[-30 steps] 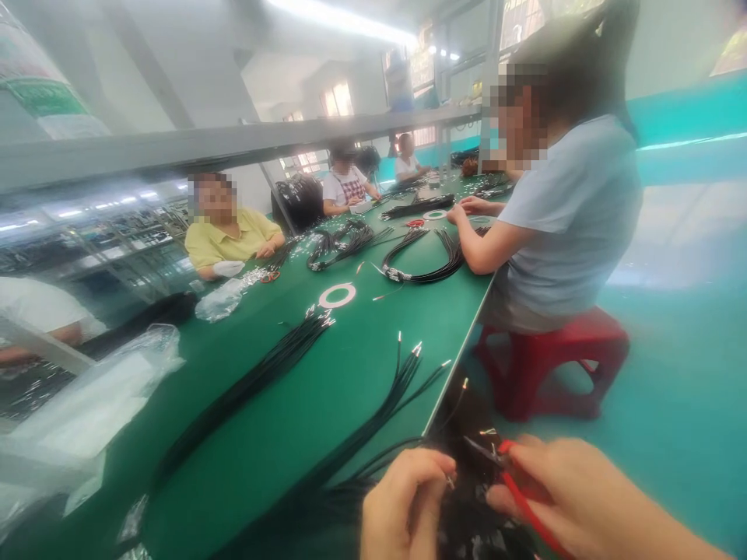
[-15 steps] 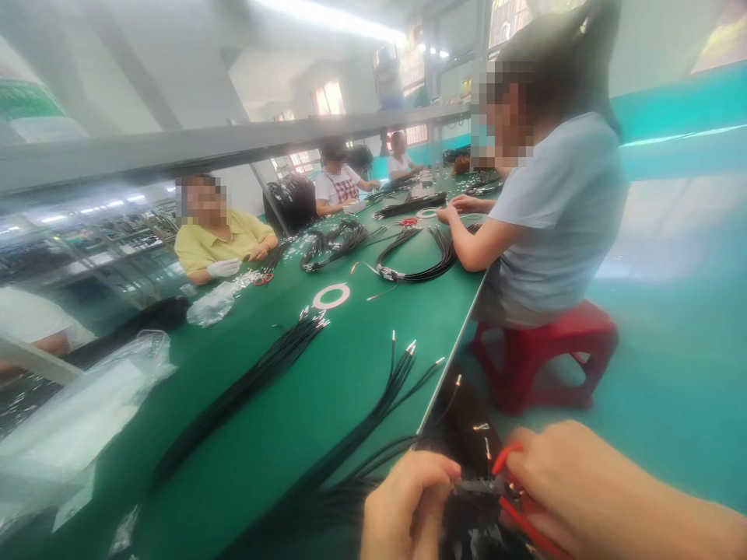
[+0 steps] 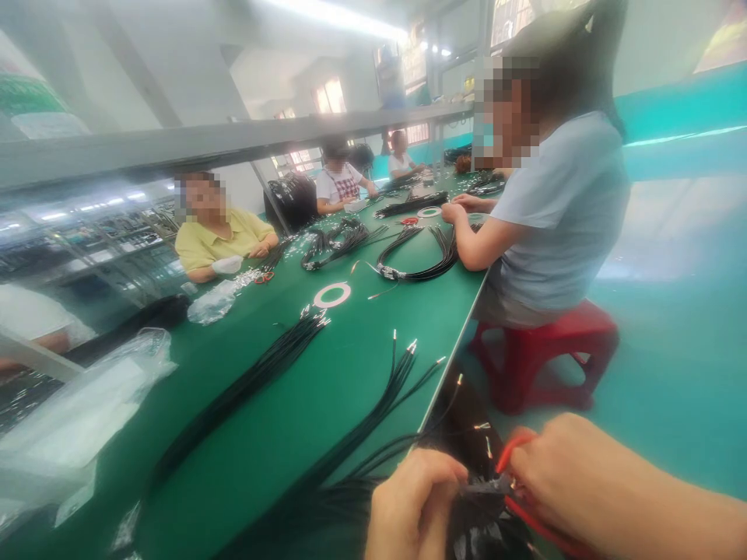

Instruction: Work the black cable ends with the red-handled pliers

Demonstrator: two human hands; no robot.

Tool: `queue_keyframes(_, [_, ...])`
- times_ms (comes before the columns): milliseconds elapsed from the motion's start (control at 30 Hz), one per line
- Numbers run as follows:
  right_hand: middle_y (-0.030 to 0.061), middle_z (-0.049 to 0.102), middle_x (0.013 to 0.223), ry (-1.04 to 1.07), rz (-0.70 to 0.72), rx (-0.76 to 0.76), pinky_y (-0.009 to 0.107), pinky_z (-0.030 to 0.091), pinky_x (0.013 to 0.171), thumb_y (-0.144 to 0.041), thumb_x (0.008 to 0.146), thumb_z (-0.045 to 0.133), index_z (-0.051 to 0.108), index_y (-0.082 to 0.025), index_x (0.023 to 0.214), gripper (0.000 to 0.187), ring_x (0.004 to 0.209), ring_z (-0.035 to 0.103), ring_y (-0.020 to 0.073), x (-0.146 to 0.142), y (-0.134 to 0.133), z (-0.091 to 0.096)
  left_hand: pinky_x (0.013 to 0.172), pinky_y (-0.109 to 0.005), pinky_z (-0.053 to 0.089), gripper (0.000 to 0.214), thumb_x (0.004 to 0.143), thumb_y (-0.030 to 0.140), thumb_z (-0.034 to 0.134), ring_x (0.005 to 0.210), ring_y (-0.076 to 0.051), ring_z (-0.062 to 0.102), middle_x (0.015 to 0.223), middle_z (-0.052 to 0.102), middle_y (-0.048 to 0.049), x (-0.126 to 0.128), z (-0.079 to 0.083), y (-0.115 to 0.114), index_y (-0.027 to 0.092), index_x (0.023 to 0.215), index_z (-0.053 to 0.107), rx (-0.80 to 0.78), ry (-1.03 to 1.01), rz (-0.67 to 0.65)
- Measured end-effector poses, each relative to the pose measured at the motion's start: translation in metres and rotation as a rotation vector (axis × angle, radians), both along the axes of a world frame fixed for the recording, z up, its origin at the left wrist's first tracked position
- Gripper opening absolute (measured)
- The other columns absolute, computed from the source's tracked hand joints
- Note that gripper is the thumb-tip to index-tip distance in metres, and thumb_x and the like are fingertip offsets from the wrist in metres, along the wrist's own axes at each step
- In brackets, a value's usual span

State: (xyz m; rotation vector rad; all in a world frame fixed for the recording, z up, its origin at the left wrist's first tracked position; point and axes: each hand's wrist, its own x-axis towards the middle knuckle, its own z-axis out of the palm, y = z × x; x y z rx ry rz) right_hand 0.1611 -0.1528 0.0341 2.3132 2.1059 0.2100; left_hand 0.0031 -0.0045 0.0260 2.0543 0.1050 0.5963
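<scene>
At the lower right, my right hand (image 3: pixel 563 474) is closed around scissors with red handles (image 3: pixel 513 447). Opposite it, my left hand (image 3: pixel 412 502) pinches a black cable (image 3: pixel 482 488) between thumb and fingers, and the scissors meet it there. Its exact end is blurred. Beneath both hands lie more dark cables, partly hidden by the fingers. Beside my left hand, a loose bundle of black cables (image 3: pixel 355 428) with metal-tipped ends stretches over the green table (image 3: pixel 245 474). A few tipped ends stick out past the table edge near the scissors.
Another cable bundle (image 3: pixel 233 389) lies to the left, below a white tape ring (image 3: pixel 332 295). Clear plastic bags (image 3: pixel 99 412) cover the left side. A co-worker (image 3: pixel 560 210) sits on a red stool (image 3: pixel 548 354) at the right edge. Others sit across the table beneath a metal shelf beam.
My two hands have shifted slightly to the right, and the red handles look closer together. The cables on the table have stayed put.
</scene>
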Motion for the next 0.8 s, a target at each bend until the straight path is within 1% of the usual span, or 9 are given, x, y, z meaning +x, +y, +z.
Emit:
queue_keyframes(167, [0.0014, 0.046, 0.036, 0.010, -0.012, 0.020, 0.032, 0.010, 0.042, -0.028, 0.083, 0.059, 0.042, -0.020, 0.038, 0.049, 0.032, 0.037, 0.0138, 0.003, 0.001, 0.000, 0.072, -0.018, 0.049, 0.016, 0.094, 0.016, 0.050, 0.077, -0.013, 0.066, 0.084, 0.070, -0.0020, 0.001, 0.001, -0.003, 0.021, 0.086, 0.063, -0.048, 0.006, 0.021])
queue_keyframes(333, [0.0015, 0.051, 0.038, -0.019, 0.017, 0.000, 0.032, 0.010, 0.043, -0.029, 0.085, 0.056, 0.049, -0.020, 0.043, 0.044, 0.031, 0.038, 0.0125, 0.004, 0.000, 0.005, 0.072, -0.018, 0.048, 0.016, 0.095, 0.018, 0.050, 0.078, -0.013, 0.066, 0.084, 0.070, -0.0021, 0.001, 0.003, -0.002, 0.021, 0.086, 0.064, -0.093, 0.025, 0.032])
queue_keyframes(533, [0.0024, 0.055, 0.040, -0.061, -0.019, -0.057, 0.031, 0.010, 0.043, -0.032, 0.078, 0.063, 0.051, -0.020, 0.044, 0.038, 0.034, 0.044, 0.0135, 0.003, 0.002, 0.001, 0.075, -0.019, 0.049, 0.016, 0.095, 0.015, 0.049, 0.081, -0.013, 0.066, 0.086, 0.070, -0.0015, 0.000, 0.004, 0.000, 0.021, 0.089, 0.062, -0.048, 0.041, 0.001])
queue_keyframes(667, [0.0028, 0.058, 0.042, -0.075, -0.009, -0.111, 0.031, 0.010, 0.043, -0.023, 0.069, 0.070, 0.055, -0.020, 0.044, 0.029, 0.035, 0.045, 0.0145, 0.003, 0.001, -0.001, 0.072, -0.018, 0.049, 0.016, 0.095, 0.018, 0.049, 0.078, -0.013, 0.065, 0.084, 0.069, -0.0012, 0.001, 0.002, -0.003, 0.021, 0.087, 0.063, -0.073, 0.039, 0.005])
queue_keyframes(733, [0.0017, 0.056, 0.040, -0.055, 0.016, -0.102, 0.031, 0.010, 0.044, -0.018, 0.065, 0.071, 0.052, -0.020, 0.041, 0.031, 0.035, 0.045, 0.0141, 0.001, -0.001, -0.004, 0.070, -0.018, 0.048, 0.017, 0.095, 0.020, 0.050, 0.075, -0.012, 0.064, 0.082, 0.069, -0.0007, 0.002, 0.002, -0.005, 0.021, 0.084, 0.063, -0.107, 0.024, 0.034])
queue_keyframes(800, [0.0008, 0.052, 0.036, -0.016, 0.038, -0.063, 0.031, 0.011, 0.045, -0.016, 0.065, 0.071, 0.047, -0.020, 0.039, 0.036, 0.035, 0.045, 0.0135, -0.002, -0.002, -0.009, 0.070, -0.017, 0.047, 0.018, 0.095, 0.022, 0.051, 0.074, -0.012, 0.063, 0.081, 0.068, -0.0002, 0.003, 0.002, -0.006, 0.022, 0.082, 0.064, -0.151, 0.002, 0.067])
